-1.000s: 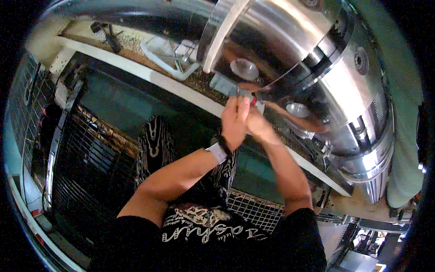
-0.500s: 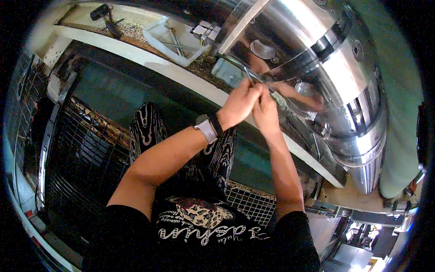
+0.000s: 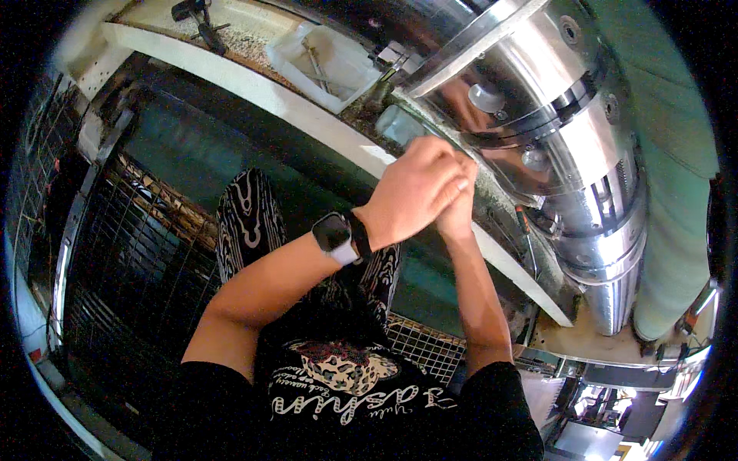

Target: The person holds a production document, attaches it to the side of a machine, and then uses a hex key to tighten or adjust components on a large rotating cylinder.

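Nearest me, at 6 o'clock: dark printed shirt (image 3: pixel 346 392), patterned trousers (image 3: pixel 254 223) above it, mesh floor grating (image 3: pixel 115 261) running off toward 9 o'clock.

Left wrist: dark wristwatch (image 3: pixel 337 234), face turned up, just below frame centre.

Left hand (image 3: pixel 411 192): fingers curled shut and wrapped over the other hand. I can't see anything held inside it.

Right hand (image 3: pixel 455 211): mostly hidden under the left, fingers bent. Whether it grips a small part I cannot tell.

Where the hands are: pressed together at the lip of the white ledge (image 3: pixel 307 115), touching or just short of the lower edge of the polished steel cylinder (image 3: pixel 538 115), toward 1 o'clock from centre.

Change over the last second: both hands were apart enough to show separate fingers working at the cylinder's edge; now they are stacked into one clenched knot, and the view has swung so the cylinder sits higher and further right. The forearms are straighter and reach further out.

My reading: pinching fingerwork has turned into a firmer two-handed squeeze or push at the same spot on the cylinder rim. A judgement only; the contact point is covered.

Beyond the hands, 12 o'clock: pale plastic tray (image 3: pixel 323 58) on the ledge, thin tools lying in it, gritty debris around it.

Further, 11 o'clock: dark clamp-like tool (image 3: pixel 196 15) on the ledge top.

Far right, 3 o'clock: pale green machine housing (image 3: pixel 676 192) behind the cylinder's stepped lower end.
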